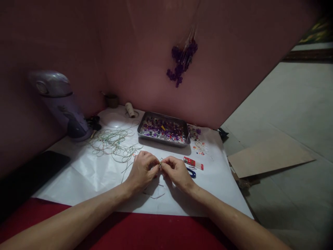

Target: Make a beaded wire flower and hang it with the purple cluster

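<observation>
My left hand (144, 169) and my right hand (177, 171) meet fingertip to fingertip over the white sheet (85, 180). Both are closed in a pinch on a thin cord (160, 164), of which only a tiny greenish bit shows between the fingers. Loose ends of thin string (156, 197) lie on the sheet just below the hands. A tangled heap of green cord (114, 141) spreads to the left, and a strand runs from it toward my left wrist. Beside my right hand are a blue-handled tool (191, 172), partly hidden, and a red-capped clear tube (194, 163).
Behind the hands stands a metal tray (163, 141) of mixed beads, with loose beads (199, 147) to its right. A thread spool (129, 110), a small brown pot (112, 100) and a purple flask (65, 107) stand farther back. Purple bead strings (182, 57) hang on the wall.
</observation>
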The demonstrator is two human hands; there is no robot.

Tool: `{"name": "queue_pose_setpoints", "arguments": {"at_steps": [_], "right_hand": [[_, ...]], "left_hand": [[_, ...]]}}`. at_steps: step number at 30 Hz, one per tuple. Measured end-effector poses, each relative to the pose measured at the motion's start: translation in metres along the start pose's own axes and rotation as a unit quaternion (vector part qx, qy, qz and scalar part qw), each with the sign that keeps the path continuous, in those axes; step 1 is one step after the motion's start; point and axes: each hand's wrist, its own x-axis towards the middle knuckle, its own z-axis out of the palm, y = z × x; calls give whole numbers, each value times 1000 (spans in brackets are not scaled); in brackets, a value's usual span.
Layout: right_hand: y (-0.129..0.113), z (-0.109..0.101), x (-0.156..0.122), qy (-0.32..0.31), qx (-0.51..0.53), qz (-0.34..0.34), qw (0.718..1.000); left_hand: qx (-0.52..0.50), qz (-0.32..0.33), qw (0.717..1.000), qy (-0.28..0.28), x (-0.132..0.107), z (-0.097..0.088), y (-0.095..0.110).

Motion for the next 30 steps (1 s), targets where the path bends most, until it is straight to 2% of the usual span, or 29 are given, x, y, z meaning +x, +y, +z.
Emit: {"name": "queue_pose_setpoints", "arguments": {"at_steps": [6,13,18,23,30], "right_hand": [[0,6,2,43,-46,-35,997],[9,8,-1,21,26,-48,998],[12,8,-3,5,26,-59,998],[11,7,-3,7,22,-35,999],[10,7,-3,17,8,-27,999]], "left_hand": [[46,-15,999,4,0,1,1],[-42,-69,997,8,1,1,0],[-118,-104,988,-2,2,-1,3],[-110,-107,988,7,1,-2,4],[-77,-77,994,26,0,1,1]]}}
